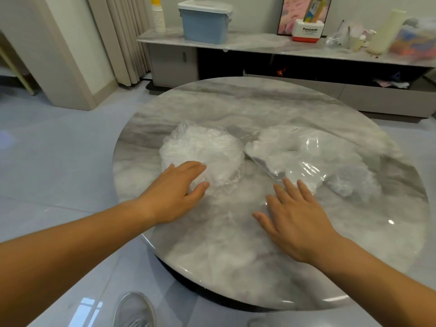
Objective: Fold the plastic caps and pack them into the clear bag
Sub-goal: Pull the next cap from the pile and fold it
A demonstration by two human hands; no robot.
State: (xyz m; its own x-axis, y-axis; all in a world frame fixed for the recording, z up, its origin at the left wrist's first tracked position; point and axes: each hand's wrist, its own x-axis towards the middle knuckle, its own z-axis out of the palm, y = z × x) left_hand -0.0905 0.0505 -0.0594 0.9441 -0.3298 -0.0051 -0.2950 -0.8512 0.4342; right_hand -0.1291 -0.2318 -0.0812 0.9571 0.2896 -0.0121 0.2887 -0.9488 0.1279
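Note:
A heap of crumpled clear plastic caps [203,149] lies on the round marble table [236,244], left of centre. To its right lies the clear bag [306,152], flat and glossy, with white caps showing inside it. My left hand [174,192] reaches over the near edge of the heap, fingers straight and touching the plastic. My right hand [295,213] lies palm down with fingers spread, its fingertips at the near edge of the bag.
A long low cabinet [259,43] stands behind the table with a blue lidded box [204,22], a red-and-white Panasonic box [306,30] and other clutter. Curtains and a stack of paper cups [157,17] are at back left. My shoe [134,310] shows on the tiled floor.

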